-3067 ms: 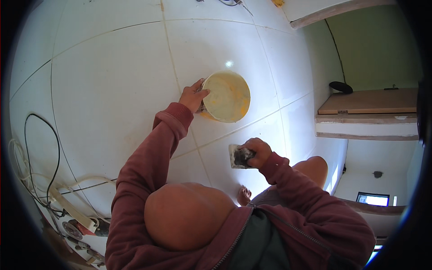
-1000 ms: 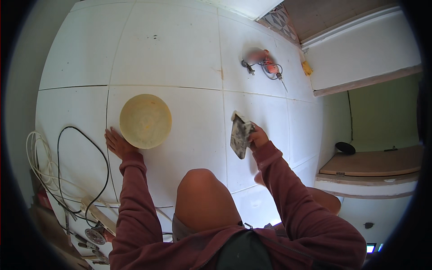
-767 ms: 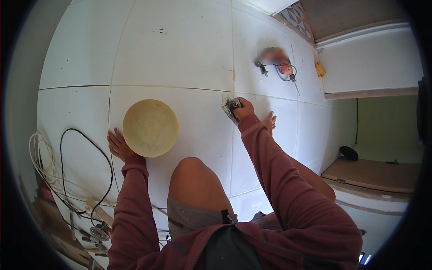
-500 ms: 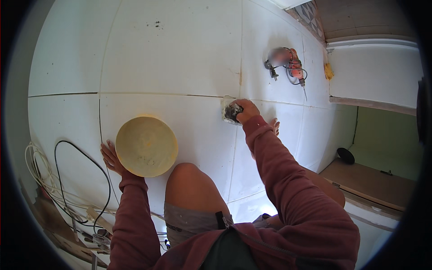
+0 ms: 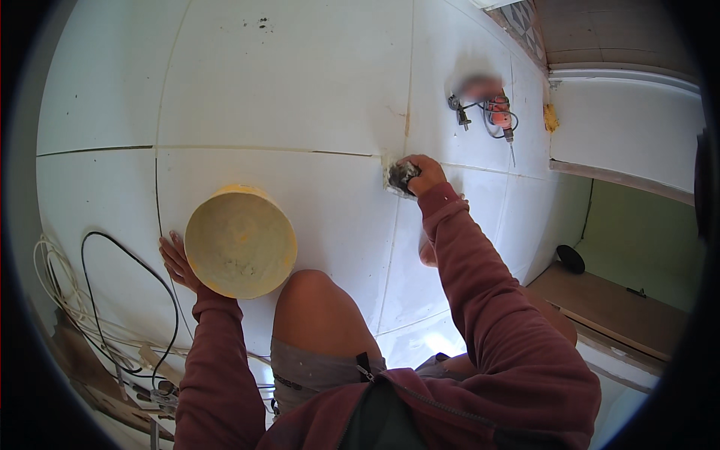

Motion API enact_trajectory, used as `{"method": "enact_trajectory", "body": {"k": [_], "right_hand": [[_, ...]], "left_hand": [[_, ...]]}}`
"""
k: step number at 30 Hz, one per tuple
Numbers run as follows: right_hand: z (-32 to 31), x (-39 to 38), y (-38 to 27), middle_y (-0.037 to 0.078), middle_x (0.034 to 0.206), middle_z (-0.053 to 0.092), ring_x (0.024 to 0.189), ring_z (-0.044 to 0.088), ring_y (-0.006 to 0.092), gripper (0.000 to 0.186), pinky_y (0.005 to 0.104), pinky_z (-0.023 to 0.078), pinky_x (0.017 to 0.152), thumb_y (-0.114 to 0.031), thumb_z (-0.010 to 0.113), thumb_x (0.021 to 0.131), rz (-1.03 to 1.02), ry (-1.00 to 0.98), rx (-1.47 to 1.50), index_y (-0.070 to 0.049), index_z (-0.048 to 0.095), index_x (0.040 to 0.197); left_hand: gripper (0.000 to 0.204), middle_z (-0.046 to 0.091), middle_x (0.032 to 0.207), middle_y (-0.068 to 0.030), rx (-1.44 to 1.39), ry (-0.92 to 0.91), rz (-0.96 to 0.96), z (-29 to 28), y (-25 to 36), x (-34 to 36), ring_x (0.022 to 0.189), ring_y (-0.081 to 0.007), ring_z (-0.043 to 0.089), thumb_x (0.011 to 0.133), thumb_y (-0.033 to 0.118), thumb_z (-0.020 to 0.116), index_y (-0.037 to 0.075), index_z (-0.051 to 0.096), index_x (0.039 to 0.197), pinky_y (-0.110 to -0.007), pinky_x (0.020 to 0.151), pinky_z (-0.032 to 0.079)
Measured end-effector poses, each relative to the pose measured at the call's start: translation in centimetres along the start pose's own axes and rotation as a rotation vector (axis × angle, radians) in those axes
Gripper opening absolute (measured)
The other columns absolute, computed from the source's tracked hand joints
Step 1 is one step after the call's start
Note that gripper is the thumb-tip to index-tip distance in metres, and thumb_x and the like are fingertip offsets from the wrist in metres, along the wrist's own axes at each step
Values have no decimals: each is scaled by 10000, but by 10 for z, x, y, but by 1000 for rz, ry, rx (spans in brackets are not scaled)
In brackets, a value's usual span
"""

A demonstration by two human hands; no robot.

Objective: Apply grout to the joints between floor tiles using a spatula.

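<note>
My right hand (image 5: 426, 175) is closed around a squarish scraper (image 5: 393, 177), smeared with whitish paste and dark in the middle. Its flat side sits on the white tiled floor (image 5: 330, 217), at a crossing of the tile joints. A round yellowish tub (image 5: 240, 214) stands left of my knees, and a little residue marks its inside. My left hand (image 5: 178, 262) rests against the floor by the tub's left side with fingers stretched out. The tub hides part of that hand, perhaps the thumb.
An orange corded drill (image 5: 501, 116) lies at the far right, with its cable looped around it. Black and white cables (image 5: 90, 300) coil at the left. On the right are a raised white ledge (image 5: 622, 124) and a brown board (image 5: 607, 307) with a black round object (image 5: 571, 259).
My right hand and the scraper have shifted slightly to the right along the joint. The whole view has moved a little. My left hand remains beside the tub.
</note>
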State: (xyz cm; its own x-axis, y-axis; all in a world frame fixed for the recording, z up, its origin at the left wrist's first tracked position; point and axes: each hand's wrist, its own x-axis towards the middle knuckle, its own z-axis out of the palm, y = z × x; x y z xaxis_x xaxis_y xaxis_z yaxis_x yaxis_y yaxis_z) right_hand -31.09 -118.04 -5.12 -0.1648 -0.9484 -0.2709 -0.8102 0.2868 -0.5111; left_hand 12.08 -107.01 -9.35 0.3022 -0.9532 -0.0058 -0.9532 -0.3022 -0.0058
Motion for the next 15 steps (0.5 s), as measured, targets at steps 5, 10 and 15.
{"method": "enact_trajectory", "body": {"k": [5, 10, 15], "right_hand": [[-3, -2, 12, 112, 860, 620, 832, 583, 227, 400, 264, 434, 797, 89, 496, 521, 23, -15, 18, -46, 643, 867], [-9, -5, 1, 100, 737, 626, 735, 587, 201, 430, 272, 461, 708, 67, 472, 494, 105, -255, 104, -33, 644, 875], [16, 7, -29, 147, 717, 628, 714, 608, 261, 375, 289, 463, 698, -8, 468, 584, 423, 4, 231, -69, 649, 907]], "left_hand": [[734, 211, 1386, -183, 65, -21, -9, -6, 2, 2, 1291, -331, 193, 795, 491, 485, 46, 237, 1324, -446, 1001, 205], [735, 232, 1376, -166, 109, -25, -3, 8, -10, -3, 1289, -341, 186, 797, 513, 459, 62, 238, 1334, -458, 994, 204], [733, 253, 1369, -152, 3, 16, -27, 8, -1, -1, 1292, -349, 171, 794, 534, 446, 81, 260, 1339, -467, 990, 205]]}}
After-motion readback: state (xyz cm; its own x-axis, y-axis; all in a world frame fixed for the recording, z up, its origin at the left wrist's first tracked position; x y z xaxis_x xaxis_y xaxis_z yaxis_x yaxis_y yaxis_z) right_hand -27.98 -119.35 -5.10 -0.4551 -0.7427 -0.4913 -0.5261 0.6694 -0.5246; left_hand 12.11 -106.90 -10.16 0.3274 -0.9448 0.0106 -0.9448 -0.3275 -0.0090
